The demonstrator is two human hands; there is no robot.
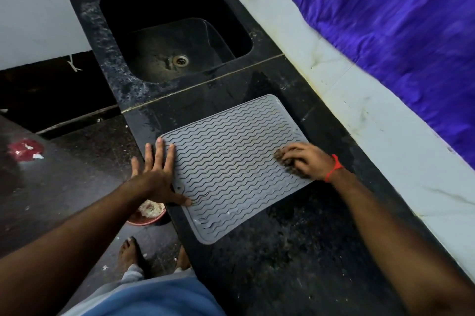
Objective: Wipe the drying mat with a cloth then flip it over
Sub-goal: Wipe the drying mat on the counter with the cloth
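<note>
One grey wavy-ribbed drying mat [231,161], flat, hands on it

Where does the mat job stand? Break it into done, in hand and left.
Done: nothing shows as finished; the grey drying mat lies flat, ridged side up, on the black counter.
In hand: the left hand presses the mat's near edge flat while the right hand rubs a small dark cloth over the far side.
Left: finish wiping, then flip the mat.
</note>
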